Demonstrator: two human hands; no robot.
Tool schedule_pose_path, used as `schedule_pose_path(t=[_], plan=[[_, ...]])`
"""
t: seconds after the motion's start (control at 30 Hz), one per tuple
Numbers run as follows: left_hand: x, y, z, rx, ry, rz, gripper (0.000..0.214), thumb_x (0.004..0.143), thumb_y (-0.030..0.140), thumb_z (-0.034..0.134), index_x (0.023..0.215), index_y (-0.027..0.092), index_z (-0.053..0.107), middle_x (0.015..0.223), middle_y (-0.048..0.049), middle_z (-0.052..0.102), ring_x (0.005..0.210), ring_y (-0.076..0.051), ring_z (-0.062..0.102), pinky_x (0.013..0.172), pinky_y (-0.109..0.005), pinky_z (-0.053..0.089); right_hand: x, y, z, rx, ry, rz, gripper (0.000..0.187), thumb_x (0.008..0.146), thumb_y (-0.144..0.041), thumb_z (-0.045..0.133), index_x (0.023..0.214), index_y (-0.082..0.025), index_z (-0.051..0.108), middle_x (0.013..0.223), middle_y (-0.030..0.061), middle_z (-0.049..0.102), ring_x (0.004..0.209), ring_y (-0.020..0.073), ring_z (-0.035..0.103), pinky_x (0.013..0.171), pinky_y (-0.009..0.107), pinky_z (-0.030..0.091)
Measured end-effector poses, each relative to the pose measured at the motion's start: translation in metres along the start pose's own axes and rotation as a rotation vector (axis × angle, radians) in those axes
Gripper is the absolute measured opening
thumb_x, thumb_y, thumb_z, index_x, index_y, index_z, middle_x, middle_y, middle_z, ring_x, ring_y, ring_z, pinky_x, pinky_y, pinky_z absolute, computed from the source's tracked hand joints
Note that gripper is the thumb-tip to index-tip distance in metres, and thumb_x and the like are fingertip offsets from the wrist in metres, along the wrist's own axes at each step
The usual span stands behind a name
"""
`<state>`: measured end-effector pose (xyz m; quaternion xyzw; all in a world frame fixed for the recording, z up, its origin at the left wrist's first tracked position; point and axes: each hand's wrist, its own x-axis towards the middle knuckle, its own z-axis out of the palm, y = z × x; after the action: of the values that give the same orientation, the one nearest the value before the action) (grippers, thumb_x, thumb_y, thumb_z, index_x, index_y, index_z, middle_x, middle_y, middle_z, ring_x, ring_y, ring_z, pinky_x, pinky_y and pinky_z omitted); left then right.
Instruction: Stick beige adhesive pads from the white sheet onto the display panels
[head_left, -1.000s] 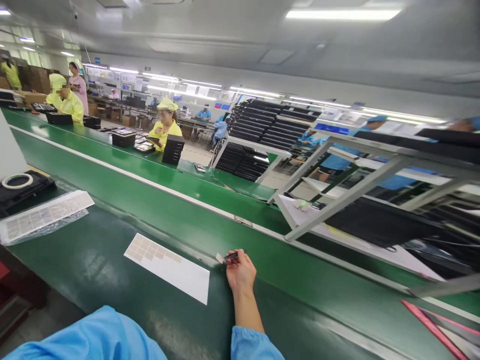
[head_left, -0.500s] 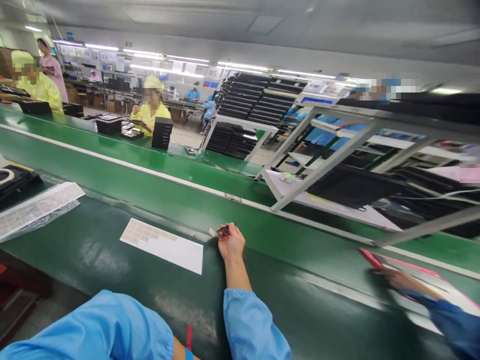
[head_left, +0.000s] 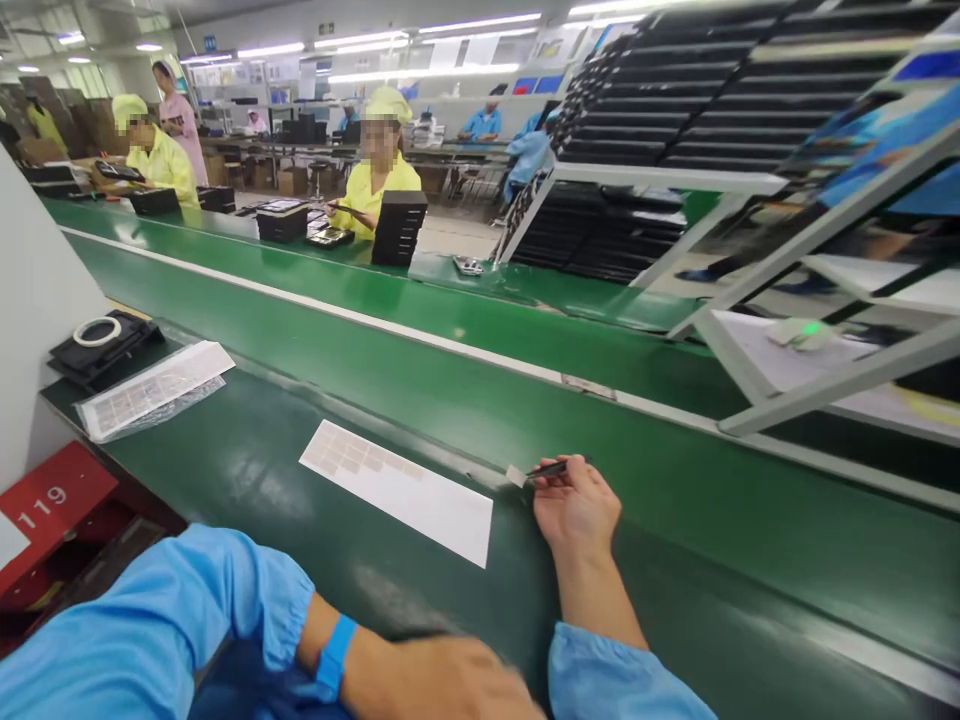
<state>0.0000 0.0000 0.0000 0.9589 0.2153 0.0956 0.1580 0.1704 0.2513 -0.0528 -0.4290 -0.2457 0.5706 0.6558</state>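
Observation:
My right hand (head_left: 577,505) is closed around black tweezers (head_left: 553,468) over the green bench. A small pale square sticker (head_left: 516,476) is at the tweezers' tip. Left of that hand lies a white label sheet (head_left: 420,500), with greyish rectangular stickers on its left part and bare backing on its right. My left hand (head_left: 442,675), blurred at the bottom edge, wears a blue wrist strap (head_left: 335,655). It is nearer to me than the sheet and apart from it; its fingers are smeared, so I cannot tell what they do.
Farther left lie another label sheet in a plastic bag (head_left: 161,385) and a black fixture with a white ring (head_left: 97,332). A white rail (head_left: 450,345) runs along the green line. Beyond it people in yellow work beside black tray stacks (head_left: 400,228). A slanted metal rack (head_left: 817,390) stands right.
My view has turned left, so the bench things appear farther right. My left hand has come into view at the bottom. Another person's arm with a red-edged item is out of view.

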Motion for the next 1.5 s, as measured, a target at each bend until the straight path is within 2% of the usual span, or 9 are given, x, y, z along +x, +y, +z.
schedule_pose_path(t=[0.1,0.17,0.23,0.5,0.67,0.9,1.03,1.23,1.5], plan=[[-0.026,-0.025,-0.033,0.310,0.116,-0.321,0.070,0.105,0.057,0.039,0.147,0.001,0.049,0.155,-0.0253,0.046,0.143,-0.037,0.045,0.119,-0.048,0.035,-0.001,0.000,-0.001,0.003,-0.004,-0.007,0.048,0.075,-0.042,0.090,0.092,-0.013,0.056,0.082,0.0064,0.062,0.066,0.0147,0.060,0.051,0.018,0.048],[-0.037,-0.041,-0.040,0.410,0.098,-0.471,0.079,0.106,0.060,0.033,0.153,-0.003,0.040,0.160,-0.0276,0.039,0.150,-0.041,0.038,0.123,-0.051,0.025,-0.001,-0.001,-0.001,0.003,0.000,-0.013,0.049,0.074,-0.042,0.091,0.092,-0.013,0.057,0.082,0.0069,0.062,0.065,0.0148,0.060,0.050,0.019,0.048],[-0.043,-0.054,-0.036,0.428,0.059,-0.509,0.083,0.106,0.062,0.027,0.155,-0.004,0.037,0.163,-0.0277,0.037,0.152,-0.041,0.035,0.125,-0.053,0.020,-0.001,-0.002,-0.001,-0.002,0.006,-0.019,0.050,0.073,-0.043,0.091,0.092,-0.012,0.057,0.081,0.0067,0.061,0.064,0.0144,0.059,0.050,0.019,0.048],[-0.037,-0.087,-0.034,0.401,0.036,-0.511,0.080,0.108,0.059,0.027,0.154,-0.005,0.039,0.163,-0.0283,0.036,0.154,-0.040,0.033,0.125,-0.053,0.019,-0.006,-0.006,-0.003,-0.023,0.028,-0.031,0.052,0.068,-0.045,0.091,0.092,-0.013,0.058,0.083,0.0074,0.062,0.066,0.0150,0.059,0.051,0.020,0.047],[-0.036,-0.105,-0.035,0.373,0.056,-0.532,0.081,0.107,0.059,0.028,0.156,-0.005,0.036,0.165,-0.0289,0.032,0.156,-0.041,0.030,0.126,-0.053,0.015,-0.007,-0.008,-0.004,-0.041,0.026,-0.033,0.048,0.075,-0.045,0.088,0.093,-0.013,0.057,0.084,0.0071,0.062,0.067,0.0145,0.060,0.054,0.020,0.048],[-0.038,-0.103,-0.037,0.342,0.086,-0.515,0.077,0.109,0.056,0.027,0.157,-0.003,0.034,0.167,-0.0260,0.029,0.158,-0.038,0.025,0.129,-0.052,0.009,-0.010,-0.010,-0.006,-0.052,0.036,-0.022,0.045,0.079,-0.045,0.086,0.094,-0.014,0.056,0.084,0.0056,0.062,0.066,0.0134,0.060,0.054,0.019,0.047],[-0.040,-0.101,-0.039,0.322,0.107,-0.494,0.074,0.109,0.054,0.027,0.160,0.000,0.030,0.170,-0.0210,0.026,0.159,-0.037,0.022,0.129,-0.052,0.007,-0.011,-0.011,-0.002,-0.050,0.036,-0.014,0.051,0.072,-0.046,0.089,0.094,-0.015,0.056,0.082,0.0048,0.062,0.065,0.0131,0.059,0.054,0.018,0.047],[-0.044,-0.112,-0.035,0.323,0.152,-0.473,0.065,0.105,0.043,0.047,0.160,0.009,0.036,0.170,-0.0146,0.030,0.158,-0.035,0.027,0.128,-0.052,0.018,-0.009,-0.008,0.014,-0.064,0.000,-0.045,0.065,0.060,-0.058,0.094,0.090,-0.016,0.055,0.081,0.0047,0.061,0.064,0.0140,0.057,0.050,0.019,0.045],[-0.047,-0.111,-0.046,0.260,0.207,-0.225,0.047,0.102,0.030,0.053,0.146,0.015,0.055,0.164,-0.0098,0.043,0.154,-0.029,0.038,0.128,-0.044,0.029,-0.001,0.002,0.016,-0.058,-0.045,-0.080,0.057,0.075,-0.056,0.088,0.092,-0.014,0.054,0.084,0.0047,0.060,0.067,0.0116,0.056,0.053,0.018,0.044]])
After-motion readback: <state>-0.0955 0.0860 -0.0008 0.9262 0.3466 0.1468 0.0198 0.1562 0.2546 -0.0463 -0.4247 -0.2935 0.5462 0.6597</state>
